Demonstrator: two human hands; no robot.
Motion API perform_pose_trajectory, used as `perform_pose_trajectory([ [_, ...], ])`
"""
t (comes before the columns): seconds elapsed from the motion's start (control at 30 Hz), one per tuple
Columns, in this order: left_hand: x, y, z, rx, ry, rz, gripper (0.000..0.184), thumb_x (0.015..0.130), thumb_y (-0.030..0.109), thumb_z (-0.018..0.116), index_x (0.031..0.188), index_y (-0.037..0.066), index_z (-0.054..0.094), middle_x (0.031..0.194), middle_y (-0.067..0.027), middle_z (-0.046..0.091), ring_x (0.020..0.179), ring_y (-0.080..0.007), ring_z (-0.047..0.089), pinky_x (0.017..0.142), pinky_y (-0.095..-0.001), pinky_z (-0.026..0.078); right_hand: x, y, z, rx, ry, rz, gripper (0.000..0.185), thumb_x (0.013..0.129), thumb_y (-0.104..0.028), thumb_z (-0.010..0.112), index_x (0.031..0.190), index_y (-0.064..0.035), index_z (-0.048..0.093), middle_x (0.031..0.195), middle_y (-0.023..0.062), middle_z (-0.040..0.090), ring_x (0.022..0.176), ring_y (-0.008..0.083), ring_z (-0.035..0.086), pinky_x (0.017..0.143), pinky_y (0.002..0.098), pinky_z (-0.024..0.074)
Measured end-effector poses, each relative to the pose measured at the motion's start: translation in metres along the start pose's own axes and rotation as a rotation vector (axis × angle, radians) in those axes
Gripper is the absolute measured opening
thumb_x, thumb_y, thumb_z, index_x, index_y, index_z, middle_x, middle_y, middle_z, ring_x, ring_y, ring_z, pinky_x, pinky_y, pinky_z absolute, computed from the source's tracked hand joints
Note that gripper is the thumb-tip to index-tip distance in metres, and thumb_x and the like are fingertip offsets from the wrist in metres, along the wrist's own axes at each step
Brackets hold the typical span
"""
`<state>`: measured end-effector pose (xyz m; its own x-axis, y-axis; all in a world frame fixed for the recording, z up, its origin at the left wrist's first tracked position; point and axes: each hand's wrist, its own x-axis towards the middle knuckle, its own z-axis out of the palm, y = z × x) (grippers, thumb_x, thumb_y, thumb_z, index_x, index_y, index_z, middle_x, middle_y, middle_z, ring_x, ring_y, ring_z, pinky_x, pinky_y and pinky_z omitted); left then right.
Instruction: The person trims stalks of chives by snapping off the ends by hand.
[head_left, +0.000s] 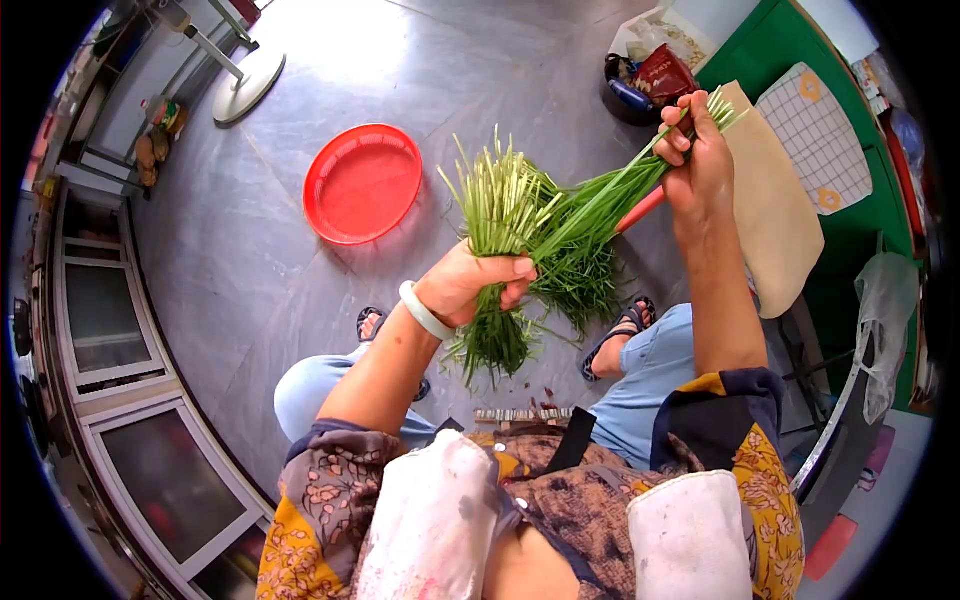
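My left hand [468,285] is closed round a thick bundle of garlic chives [503,205]; their pale cut ends point up and away, and green leaves hang below the fist. A bangle circles that wrist. Raised at the right, my right hand [697,150] grips a thinner bunch of garlic chives [615,205] near its pale ends. The long leaves of this bunch stretch down and left to the bundle at my left hand. Beneath both, loose garlic chives [590,292] lie heaped on the floor between my feet, partly hidden by the bundle.
A red plastic basket [363,190] rests on the grey floor ahead to the left. At the far right, a dark container [630,98] holds bags beside a green table [745,50]. A white round stand base [250,85] is at the upper left. Glass-fronted cabinets [170,480] line the left.
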<state>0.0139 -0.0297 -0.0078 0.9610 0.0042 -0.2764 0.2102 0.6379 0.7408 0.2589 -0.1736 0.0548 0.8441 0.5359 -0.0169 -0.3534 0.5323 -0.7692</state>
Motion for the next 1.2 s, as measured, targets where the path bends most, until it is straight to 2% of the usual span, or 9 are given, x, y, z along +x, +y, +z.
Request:
perform_pose_trajectory([
  [0.4, 0.011, -0.005, -0.025, -0.33, 0.46, 0.238, 0.012, 0.091, 0.017, 0.063, 0.089, 0.006, 0.058, 0.071, -0.0005, 0.056, 0.062, -0.0102, 0.05, 0.058, -0.0229, 0.042, -0.008, -0.003, 0.008, -0.047, 0.006, -0.205, 0.021, 0.098, -0.026, 0.052, 0.092, -0.0065, 0.051, 0.072, 0.0076, 0.058, 0.053, 0.0098, 0.044, 0.048, 0.0227, 0.0327],
  [0.57, 0.003, 0.003, -0.009, -0.237, 0.374, 0.223, 0.018, 0.086, 0.011, 0.065, 0.101, 0.005, 0.06, 0.08, -0.0007, 0.058, 0.067, -0.0087, 0.051, 0.059, -0.022, 0.042, -0.018, -0.003, 0.02, -0.486, -0.043, -0.095, 0.022, 0.098, -0.026, 0.05, 0.095, -0.006, 0.059, 0.07, 0.0039, 0.059, 0.055, 0.0077, 0.044, 0.049, 0.0221, 0.0325],
  [0.67, 0.004, 0.0, -0.014, -0.183, 0.295, 0.17, 0.025, 0.085, 0.01, 0.065, 0.109, 0.004, 0.06, 0.081, -0.0004, 0.059, 0.069, -0.0079, 0.052, 0.058, -0.0223, 0.041, -0.028, -0.003, 0.029, -0.696, -0.125, 0.054, 0.027, 0.098, -0.029, 0.049, 0.093, -0.006, 0.063, 0.07, 0.0016, 0.06, 0.06, 0.0068, 0.045, 0.054, 0.0218, 0.0347],
  [0.7, 0.004, -0.001, -0.012, -0.187, 0.283, 0.174, 0.028, 0.085, 0.009, 0.066, 0.111, 0.003, 0.061, 0.081, -0.0008, 0.059, 0.069, -0.0079, 0.053, 0.059, -0.0229, 0.042, -0.03, -0.004, 0.031, -0.79, -0.184, 0.067, 0.031, 0.098, -0.032, 0.048, 0.089, -0.0064, 0.063, 0.071, 0.0012, 0.061, 0.067, 0.0078, 0.05, 0.063, 0.0232, 0.0395],
  [0.8, 0.005, -0.003, -0.01, -0.112, 0.289, 0.142, 0.023, 0.083, 0.008, 0.068, 0.104, 0.002, 0.063, 0.081, -0.0004, 0.058, 0.069, -0.0111, 0.055, 0.061, -0.0252, 0.044, -0.03, 0.006, 0.028, -0.728, -0.411, 0.091, 0.029, 0.098, -0.03, 0.048, 0.089, -0.0064, 0.063, 0.074, 0.0018, 0.062, 0.073, 0.0095, 0.055, 0.07, 0.0251, 0.0423],
  [0.93, 0.007, -0.005, -0.002, 0.045, 0.294, 0.173, 0.017, 0.085, 0.011, 0.069, 0.096, 0.001, 0.063, 0.084, -0.0028, 0.061, 0.069, -0.0123, 0.056, 0.064, -0.0258, 0.045, -0.045, 0.019, 0.037, -0.573, -0.372, 0.207, 0.028, 0.099, -0.029, 0.047, 0.092, -0.0054, 0.061, 0.081, 0.0038, 0.065, 0.076, 0.0111, 0.059, 0.073, 0.0287, 0.0455],
  [0.97, 0.007, -0.009, -0.004, 0.131, 0.292, 0.197, 0.018, 0.087, 0.014, 0.067, 0.099, 0.0, 0.064, 0.084, -0.0032, 0.063, 0.071, -0.0124, 0.059, 0.064, -0.026, 0.047, -0.042, 0.017, 0.035, -0.629, -0.497, 0.216, 0.025, 0.099, -0.026, 0.048, 0.094, -0.005, 0.06, 0.079, 0.0032, 0.063, 0.069, 0.0091, 0.056, 0.065, 0.0271, 0.0471],
  [1.1, 0.011, -0.014, -0.007, 0.349, 0.325, 0.137, 0.012, 0.088, 0.008, 0.064, 0.097, -0.001, 0.062, 0.087, -0.0055, 0.064, 0.071, -0.0124, 0.061, 0.066, -0.0262, 0.048, -0.053, 0.03, 0.038, -0.564, -0.455, 0.252, 0.016, 0.094, -0.021, 0.058, 0.097, -0.0054, 0.057, 0.068, -0.0028, 0.048, 0.055, 0.0033, 0.044, 0.045, 0.0205, 0.0371],
  [1.2, 0.011, -0.015, -0.001, 0.364, 0.387, 0.185, 0.009, 0.088, 0.006, 0.063, 0.095, 0.0, 0.061, 0.08, -0.0037, 0.063, 0.067, -0.0111, 0.06, 0.062, -0.0255, 0.048, -0.055, 0.035, 0.044, -0.644, -0.485, 0.235, 0.009, 0.093, -0.013, 0.058, 0.094, -0.0043, 0.059, 0.068, -0.0034, 0.048, 0.051, 0.002, 0.04, 0.043, 0.0188, 0.0325],
])
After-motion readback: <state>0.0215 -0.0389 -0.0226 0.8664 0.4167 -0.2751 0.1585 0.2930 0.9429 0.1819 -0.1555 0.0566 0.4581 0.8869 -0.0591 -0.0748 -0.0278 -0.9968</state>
